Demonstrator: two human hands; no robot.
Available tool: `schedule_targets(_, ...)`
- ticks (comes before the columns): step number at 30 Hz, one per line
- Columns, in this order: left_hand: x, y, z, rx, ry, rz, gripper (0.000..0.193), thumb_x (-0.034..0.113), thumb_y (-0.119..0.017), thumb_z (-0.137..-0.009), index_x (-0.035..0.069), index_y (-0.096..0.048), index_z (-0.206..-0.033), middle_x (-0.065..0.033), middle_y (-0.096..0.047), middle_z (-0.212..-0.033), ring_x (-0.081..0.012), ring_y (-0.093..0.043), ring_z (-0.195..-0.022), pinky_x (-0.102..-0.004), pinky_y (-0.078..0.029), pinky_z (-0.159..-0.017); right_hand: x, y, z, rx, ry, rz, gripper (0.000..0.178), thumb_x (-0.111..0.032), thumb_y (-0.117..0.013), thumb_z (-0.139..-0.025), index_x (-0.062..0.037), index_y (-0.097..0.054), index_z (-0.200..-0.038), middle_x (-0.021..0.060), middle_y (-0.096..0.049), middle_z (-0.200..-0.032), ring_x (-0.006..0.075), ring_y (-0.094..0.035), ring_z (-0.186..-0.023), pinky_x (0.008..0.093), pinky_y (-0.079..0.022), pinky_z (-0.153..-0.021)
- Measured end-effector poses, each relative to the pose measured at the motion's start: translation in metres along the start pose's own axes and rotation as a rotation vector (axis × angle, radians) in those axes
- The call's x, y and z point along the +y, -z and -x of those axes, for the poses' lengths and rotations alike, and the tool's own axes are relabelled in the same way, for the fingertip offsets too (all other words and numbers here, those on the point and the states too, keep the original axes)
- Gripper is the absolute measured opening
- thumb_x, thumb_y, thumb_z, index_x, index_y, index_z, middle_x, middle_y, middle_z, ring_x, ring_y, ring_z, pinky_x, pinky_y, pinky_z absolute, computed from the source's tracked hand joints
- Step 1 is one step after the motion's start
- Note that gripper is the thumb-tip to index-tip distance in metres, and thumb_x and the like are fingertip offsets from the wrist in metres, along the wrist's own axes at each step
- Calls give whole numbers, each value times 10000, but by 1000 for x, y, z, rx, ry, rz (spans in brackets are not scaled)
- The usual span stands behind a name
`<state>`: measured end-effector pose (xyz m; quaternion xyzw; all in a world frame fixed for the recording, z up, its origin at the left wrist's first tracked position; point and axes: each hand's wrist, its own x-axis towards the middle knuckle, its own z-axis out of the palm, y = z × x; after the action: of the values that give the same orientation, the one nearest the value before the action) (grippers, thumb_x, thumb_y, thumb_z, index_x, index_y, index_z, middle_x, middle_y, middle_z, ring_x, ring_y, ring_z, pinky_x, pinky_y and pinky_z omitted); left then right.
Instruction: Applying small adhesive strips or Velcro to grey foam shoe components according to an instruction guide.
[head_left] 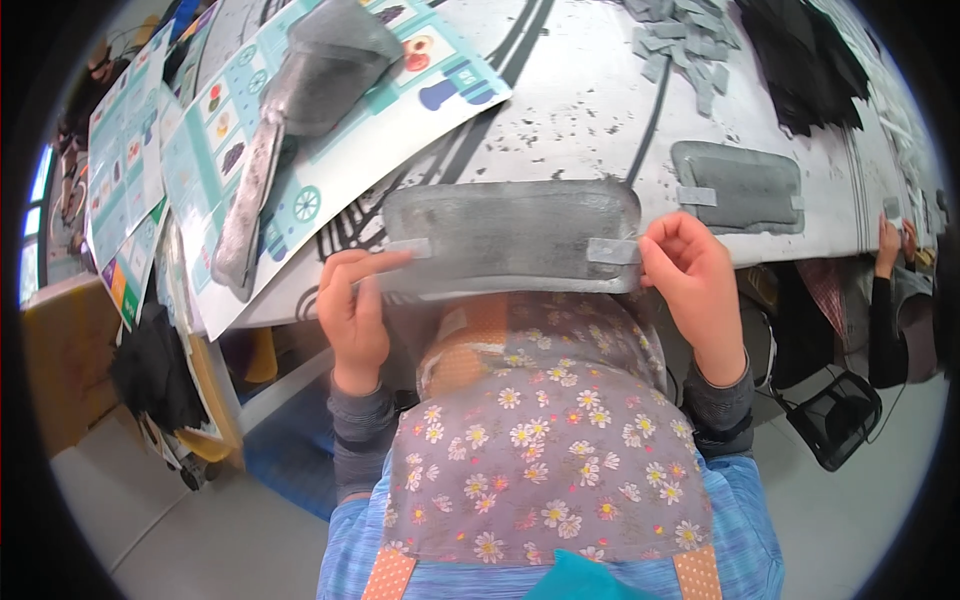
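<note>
A long grey padded panel [510, 225] with rounded corners lies at the table's near edge, in front of me. Two short, light grey strips sit across it, a left strip [408, 248] and a right strip [613, 251]. My left hand [355, 320] reaches in with its index finger stretched onto the left strip; the thumb stands apart and the other fingers curl loosely. At the panel's right edge, my right hand [692, 285] pinches the outer end of the right strip between thumb and index finger.
A smaller grey panel [745, 185] with similar strips lies to the right. Loose grey strips [685, 45] and black fabric [805, 60] are piled behind it. At left, a grey tool-shaped piece [335, 65] rests on printed sheets [400, 135]. Another person's hand [888, 245] shows far right.
</note>
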<state>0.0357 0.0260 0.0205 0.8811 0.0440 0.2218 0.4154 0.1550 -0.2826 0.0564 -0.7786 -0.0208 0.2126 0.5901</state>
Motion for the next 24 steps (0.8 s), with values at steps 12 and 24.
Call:
schedule_targets(12,2,-2,9,134,158,77,389,206,-371,-973,-43,-669,-940,-129,-674,-962,-245,-554,-992,-366,-386,-958,-6,-12,-6,-115,47,-554,579,10,-671,-856,-52,-356,-1339,45,-623,-1052,57,-579,-813,217,-476,-666)
schedule_targets(24,-2,1,5,184,98,224,370,273,-375,-999,-28,-573,-915,-137,-597,-919,-216,-524,-893,-335,-397,-838,-52,296,-4,565,342,-331,365,-88,-611,-904,-39,-518,-1253,48,-620,-1094,149,-617,-1004,293,-503,-866)
